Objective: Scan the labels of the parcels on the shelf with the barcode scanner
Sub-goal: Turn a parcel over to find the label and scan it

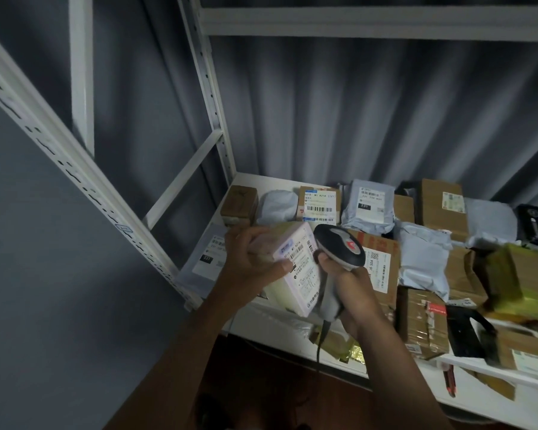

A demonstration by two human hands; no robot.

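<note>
My left hand [250,263] grips a small pale box parcel [295,276] lifted above the shelf's front edge, its white label turned to the right. My right hand [350,285] grips the handle of a grey and black barcode scanner [339,249], whose head sits right beside that label. The scanner's cable [320,342] hangs down below my hand. Behind, several parcels lie on the white shelf [292,318]: a brown box with a barcode label [320,204], a grey mailer bag [368,206] and a flat carton [381,268].
More cartons, grey bags and a yellow-taped box [516,274] crowd the shelf's right side. A flat grey bag with a label [207,256] lies at the left. White slotted uprights [213,97] frame the rack against a grey corrugated wall. A black holder [468,333] stands near the front right.
</note>
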